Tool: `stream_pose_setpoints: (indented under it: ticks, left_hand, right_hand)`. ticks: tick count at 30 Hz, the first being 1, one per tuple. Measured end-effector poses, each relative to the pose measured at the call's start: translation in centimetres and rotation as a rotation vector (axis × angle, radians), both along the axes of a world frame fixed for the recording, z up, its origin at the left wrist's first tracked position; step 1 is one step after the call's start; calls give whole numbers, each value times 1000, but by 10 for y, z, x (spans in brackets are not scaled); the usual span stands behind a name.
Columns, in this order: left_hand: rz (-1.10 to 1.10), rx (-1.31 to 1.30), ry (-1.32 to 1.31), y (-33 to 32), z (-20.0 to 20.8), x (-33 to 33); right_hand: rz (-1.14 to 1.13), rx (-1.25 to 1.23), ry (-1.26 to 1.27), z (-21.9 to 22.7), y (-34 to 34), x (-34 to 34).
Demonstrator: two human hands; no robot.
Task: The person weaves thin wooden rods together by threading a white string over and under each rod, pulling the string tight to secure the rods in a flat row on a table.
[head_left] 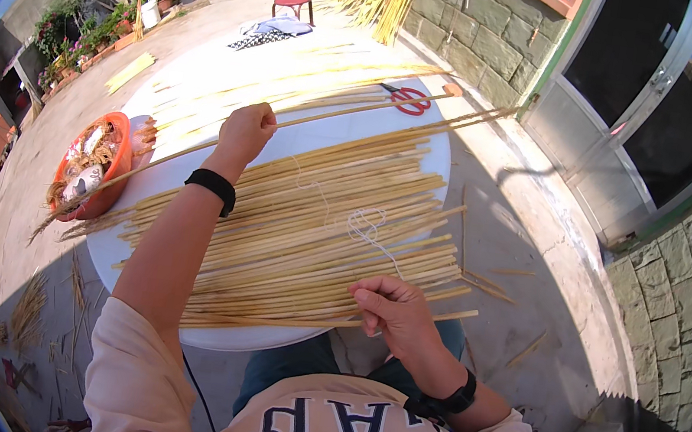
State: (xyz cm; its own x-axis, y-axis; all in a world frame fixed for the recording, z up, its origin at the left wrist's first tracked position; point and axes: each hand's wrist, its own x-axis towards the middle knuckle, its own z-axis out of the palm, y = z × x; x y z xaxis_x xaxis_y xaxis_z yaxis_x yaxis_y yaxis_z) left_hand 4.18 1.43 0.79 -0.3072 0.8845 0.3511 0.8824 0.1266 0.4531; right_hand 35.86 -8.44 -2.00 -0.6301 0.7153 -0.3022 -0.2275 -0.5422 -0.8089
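Closed fingers of my left hand (245, 133) grip a long dry stalk (342, 109), which runs across the far part of the round white table (434, 158). Its feathery end reaches down past the orange bucket. Before me lies a flat mat of parallel straw-coloured stalks (300, 236), side by side. A tangle of white string (367, 223) rests on the mat, with one strand leading to my right hand (398, 315). That hand is pinched closed on the string at the mat's near right edge. Red-handled scissors (409, 100) lie at the table's far right.
At the table's left stands an orange bucket (111, 176) with dry plant heads and scraps. More loose stalks (295, 69) cover the sunlit far side. Beyond are folded cloth (272, 30) and a red stool (294, 2). Stalk bundles lean on the stone wall (454, 29); a glass door is right.
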Motion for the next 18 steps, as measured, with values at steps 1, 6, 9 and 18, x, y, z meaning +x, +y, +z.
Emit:
stream_pose_setpoints:
  ticks: [1, 6, 9, 18]
  left_hand:
    - [-8, -13, 12, 2, -7, -4]
    - [34, -175, -56, -5, -31, -22]
    - [44, -201, -53, -10, -35, -24]
    - [83, -219, 12, -7, -17, -13]
  right_hand:
    - [5, -7, 10, -1, 0, -1]
    - [2, -11, 12, -5, 5, 5]
    - [-1, -27, 10, -3, 6, 7]
    - [70, 34, 31, 5, 7, 4]
